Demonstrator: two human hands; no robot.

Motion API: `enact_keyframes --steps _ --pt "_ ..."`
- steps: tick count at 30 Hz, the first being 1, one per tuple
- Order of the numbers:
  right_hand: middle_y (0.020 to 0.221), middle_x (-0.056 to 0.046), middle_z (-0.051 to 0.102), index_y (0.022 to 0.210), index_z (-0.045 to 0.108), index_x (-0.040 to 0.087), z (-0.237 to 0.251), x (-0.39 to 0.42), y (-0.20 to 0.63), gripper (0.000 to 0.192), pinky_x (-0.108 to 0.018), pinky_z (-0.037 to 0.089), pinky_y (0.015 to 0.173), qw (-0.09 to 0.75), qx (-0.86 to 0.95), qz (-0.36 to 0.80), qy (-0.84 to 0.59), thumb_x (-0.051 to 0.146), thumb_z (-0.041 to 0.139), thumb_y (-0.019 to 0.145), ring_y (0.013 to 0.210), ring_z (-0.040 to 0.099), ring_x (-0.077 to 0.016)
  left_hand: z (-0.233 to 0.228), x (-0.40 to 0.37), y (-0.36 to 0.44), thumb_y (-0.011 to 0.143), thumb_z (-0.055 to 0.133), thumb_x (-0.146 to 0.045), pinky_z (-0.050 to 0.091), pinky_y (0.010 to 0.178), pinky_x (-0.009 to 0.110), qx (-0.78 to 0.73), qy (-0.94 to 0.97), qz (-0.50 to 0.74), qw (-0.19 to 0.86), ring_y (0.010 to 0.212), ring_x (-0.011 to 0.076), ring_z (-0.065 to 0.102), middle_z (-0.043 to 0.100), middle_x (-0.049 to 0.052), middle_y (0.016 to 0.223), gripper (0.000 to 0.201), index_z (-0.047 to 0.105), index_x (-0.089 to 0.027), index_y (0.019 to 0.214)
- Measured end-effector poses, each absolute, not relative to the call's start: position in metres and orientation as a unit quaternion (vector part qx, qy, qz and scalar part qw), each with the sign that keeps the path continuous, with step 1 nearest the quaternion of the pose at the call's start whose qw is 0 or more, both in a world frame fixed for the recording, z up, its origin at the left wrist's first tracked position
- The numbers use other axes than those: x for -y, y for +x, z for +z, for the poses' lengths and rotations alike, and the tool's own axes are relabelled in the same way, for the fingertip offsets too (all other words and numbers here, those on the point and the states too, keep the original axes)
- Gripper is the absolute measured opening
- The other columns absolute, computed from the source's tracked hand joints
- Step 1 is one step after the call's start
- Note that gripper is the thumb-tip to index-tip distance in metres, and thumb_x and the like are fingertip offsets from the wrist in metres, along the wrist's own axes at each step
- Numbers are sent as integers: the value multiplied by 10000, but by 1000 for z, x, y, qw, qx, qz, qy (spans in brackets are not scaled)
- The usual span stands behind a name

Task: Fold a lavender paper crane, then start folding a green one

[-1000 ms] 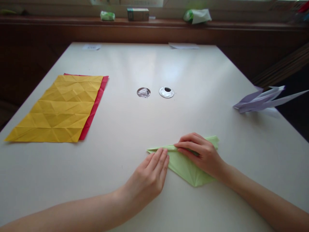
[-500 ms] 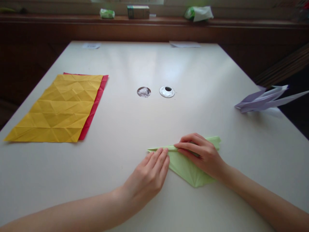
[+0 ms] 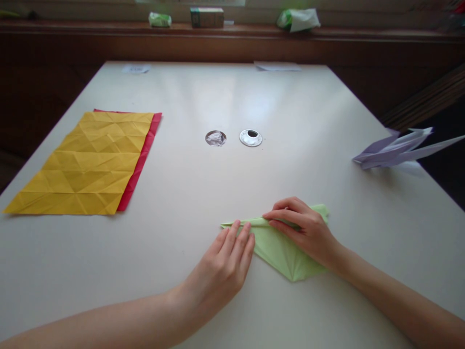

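A light green sheet of origami paper [image 3: 286, 257], partly folded, lies on the table with a narrow point toward the left. Along its upper edge runs a slim folded strip. My left hand [image 3: 225, 266] rests on the pointed left part, its fingers stretched out and pressing the paper down. Farther right, my right hand [image 3: 308, 230] has its thumb and forefinger closed at the folded strip, pinching it. The palm and wrist of that hand cover part of the sheet's right side.
Creased yellow paper [image 3: 87, 160] lies over a red sheet [image 3: 140, 169] at the left of the white table [image 3: 189, 194]. A folded lilac paper figure [image 3: 392, 150] stands by the right edge. Two round cable holes are mid-table. A small box [image 3: 207, 18] sits on the ledge behind.
My right hand has shifted very slightly up along the fold. My left hand's fingers have spread a little on the paper, which itself stays nearly in place.
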State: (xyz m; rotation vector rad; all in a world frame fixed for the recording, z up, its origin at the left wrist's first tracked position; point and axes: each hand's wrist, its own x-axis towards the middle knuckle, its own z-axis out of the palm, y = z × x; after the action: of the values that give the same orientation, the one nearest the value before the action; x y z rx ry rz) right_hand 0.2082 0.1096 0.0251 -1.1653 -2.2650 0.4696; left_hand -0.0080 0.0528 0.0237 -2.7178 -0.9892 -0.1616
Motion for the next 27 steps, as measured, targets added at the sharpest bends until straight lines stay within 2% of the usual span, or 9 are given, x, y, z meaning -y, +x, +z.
enact_keyframes --steps 6,27 --pt "808 -50 596 870 672 210 23 -110 208 133 -290 497 677 273 840 162 -441 178 554 817 752 565 -145 23 -53 -8 873 321 -134 439 929 361 340 -931 -50 125 1192 271 464 476 163 1302 398 469 -64 1235" --pt "765 -50 575 884 692 208 22 -111 209 162 -278 478 632 293 849 146 -414 132 577 798 732 522 -136 19 -44 -7 864 407 -201 393 952 372 386 -911 -60 132 1191 276 461 462 157 1316 431 437 -84 1278"
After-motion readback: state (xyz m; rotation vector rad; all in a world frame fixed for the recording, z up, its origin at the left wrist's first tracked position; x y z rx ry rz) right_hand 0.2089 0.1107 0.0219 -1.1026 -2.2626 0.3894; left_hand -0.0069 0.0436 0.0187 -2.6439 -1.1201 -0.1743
